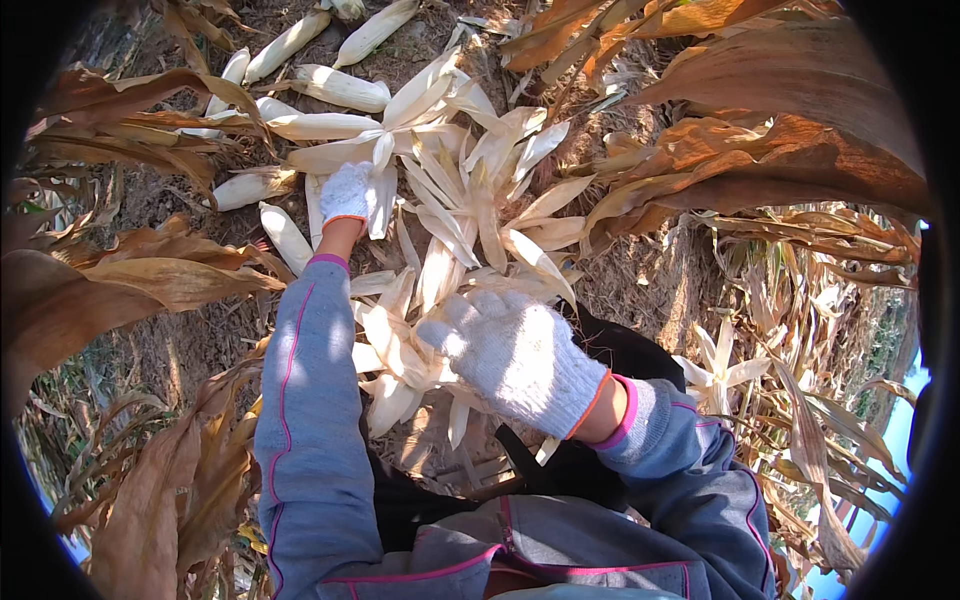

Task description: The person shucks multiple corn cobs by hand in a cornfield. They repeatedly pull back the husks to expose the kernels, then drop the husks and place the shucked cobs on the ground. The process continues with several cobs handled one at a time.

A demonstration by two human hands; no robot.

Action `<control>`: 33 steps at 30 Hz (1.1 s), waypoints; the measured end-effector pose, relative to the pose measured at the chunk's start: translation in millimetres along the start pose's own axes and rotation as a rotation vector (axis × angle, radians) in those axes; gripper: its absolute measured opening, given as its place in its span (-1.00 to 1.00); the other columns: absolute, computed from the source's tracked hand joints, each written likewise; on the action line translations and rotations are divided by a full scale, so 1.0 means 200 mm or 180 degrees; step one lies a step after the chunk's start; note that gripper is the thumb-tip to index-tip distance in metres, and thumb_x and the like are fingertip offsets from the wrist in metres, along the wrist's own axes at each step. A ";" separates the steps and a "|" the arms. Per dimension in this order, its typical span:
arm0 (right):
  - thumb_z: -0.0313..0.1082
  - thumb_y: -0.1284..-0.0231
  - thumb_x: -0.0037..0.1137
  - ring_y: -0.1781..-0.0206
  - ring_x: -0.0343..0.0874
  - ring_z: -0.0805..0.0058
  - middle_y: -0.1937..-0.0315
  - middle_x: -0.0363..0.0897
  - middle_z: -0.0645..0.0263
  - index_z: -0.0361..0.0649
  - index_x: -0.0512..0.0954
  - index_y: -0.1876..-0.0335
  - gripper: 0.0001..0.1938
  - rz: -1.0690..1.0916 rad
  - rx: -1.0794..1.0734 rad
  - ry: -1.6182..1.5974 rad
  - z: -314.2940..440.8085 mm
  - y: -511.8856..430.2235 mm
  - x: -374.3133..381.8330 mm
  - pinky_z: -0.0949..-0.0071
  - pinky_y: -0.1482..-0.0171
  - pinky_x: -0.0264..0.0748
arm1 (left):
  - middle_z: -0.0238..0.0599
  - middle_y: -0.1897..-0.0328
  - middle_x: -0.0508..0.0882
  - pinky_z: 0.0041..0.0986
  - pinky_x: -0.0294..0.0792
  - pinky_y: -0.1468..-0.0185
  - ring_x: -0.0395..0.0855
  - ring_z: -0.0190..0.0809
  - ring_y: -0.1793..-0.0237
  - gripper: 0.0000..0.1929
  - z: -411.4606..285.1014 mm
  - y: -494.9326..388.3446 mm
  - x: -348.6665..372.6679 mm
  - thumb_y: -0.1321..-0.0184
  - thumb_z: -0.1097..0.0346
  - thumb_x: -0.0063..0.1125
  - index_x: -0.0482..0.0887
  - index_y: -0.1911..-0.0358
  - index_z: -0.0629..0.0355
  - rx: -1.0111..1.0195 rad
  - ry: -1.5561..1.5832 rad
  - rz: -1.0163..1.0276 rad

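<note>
My left hand [347, 196], in a white knit glove with an orange-edged cuff, reaches forward to a heap of pale maize ears [330, 126]. Its fingers are bent down at the end of one ear [319, 159], and whether they grip it is hidden. Closer to my body, my right hand [517, 352] in a matching glove is back-up over dry maize husks [394, 349]. Those fingers curl downward, so I cannot see what lies under the palm. Between the two hands spreads a pile of peeled-back husks [487, 206].
More maize ears [289, 45] lie on the bare soil [427, 45] ahead. Large dry maize leaves hang in from the left [142, 285] and right [765, 150]. An opened husk [720, 367] sits among the stalks at right. My dark trouser leg [630, 345] is beside the right hand.
</note>
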State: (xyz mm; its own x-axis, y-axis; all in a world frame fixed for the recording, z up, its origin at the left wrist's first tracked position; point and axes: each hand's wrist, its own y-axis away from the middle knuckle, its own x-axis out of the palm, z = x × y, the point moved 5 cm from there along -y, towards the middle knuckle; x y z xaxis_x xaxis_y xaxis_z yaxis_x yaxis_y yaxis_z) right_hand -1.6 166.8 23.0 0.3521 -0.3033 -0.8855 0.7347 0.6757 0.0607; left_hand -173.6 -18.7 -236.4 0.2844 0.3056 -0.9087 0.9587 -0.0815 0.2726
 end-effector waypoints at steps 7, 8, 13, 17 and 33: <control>-0.25 0.08 0.22 0.27 0.61 0.21 0.40 0.55 0.25 -0.12 0.54 0.26 -0.76 0.0196 -0.0110 0.0362 0.03 -0.01 -0.02 0.25 0.25 0.57 | -0.13 0.14 0.61 -0.26 0.57 0.06 0.69 0.01 0.15 -0.74 -1.27 0.28 -0.12 -0.12 0.22 0.19 0.60 0.15 0.14 0.1820 0.0664 -0.0735; -0.25 0.07 0.22 0.34 0.61 0.22 0.50 0.51 0.27 -0.10 0.51 0.38 -0.82 0.0233 -0.0059 0.0505 0.02 -0.01 -0.04 0.28 0.32 0.56 | -0.13 0.13 0.60 -0.24 0.55 0.02 0.67 0.01 0.13 -0.70 -1.40 0.35 -0.16 -0.11 0.20 0.22 0.57 0.11 0.14 0.2397 0.0875 -0.0845; -0.26 0.04 0.24 0.28 0.60 0.24 0.42 0.52 0.26 -0.10 0.54 0.26 -0.78 0.0161 -0.0293 0.0074 0.02 0.02 -0.07 0.33 0.31 0.55 | -0.26 0.04 0.60 -0.31 0.48 0.01 0.62 -0.19 0.10 -0.45 -1.36 0.41 -0.13 -0.32 -0.06 0.13 0.43 -0.27 0.08 0.2286 0.3493 0.1142; -0.30 0.02 0.24 0.18 0.60 0.22 0.30 0.53 0.21 -0.12 0.55 0.11 -0.70 0.0073 -0.0293 0.0132 0.02 0.03 -0.04 0.26 0.20 0.55 | -0.13 0.04 0.67 -0.24 0.52 0.03 0.68 -0.10 0.10 -0.39 -0.81 0.41 0.10 -0.35 -0.16 -0.02 0.41 -0.37 0.00 -0.0302 0.5794 0.2204; -0.25 -0.01 0.16 0.00 0.53 0.31 0.15 0.51 0.30 -0.02 0.49 -0.02 -0.62 0.0672 -0.0114 0.0496 0.09 -0.03 0.08 0.35 -0.01 0.45 | 0.01 0.08 0.71 -0.24 0.51 0.03 0.69 0.00 0.14 -0.49 0.31 0.20 0.31 -0.11 0.16 0.28 0.57 -0.08 0.34 -0.1477 0.2658 -0.1215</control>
State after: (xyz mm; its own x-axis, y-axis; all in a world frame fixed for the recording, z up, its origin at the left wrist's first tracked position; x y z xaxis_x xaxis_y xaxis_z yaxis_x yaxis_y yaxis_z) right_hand 9.7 146.6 17.4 0.3997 -0.0478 -0.9154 0.6326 0.7371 0.2377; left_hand -117.6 -61.2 -301.1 -0.3057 0.8109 -0.4990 0.8354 0.4798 0.2680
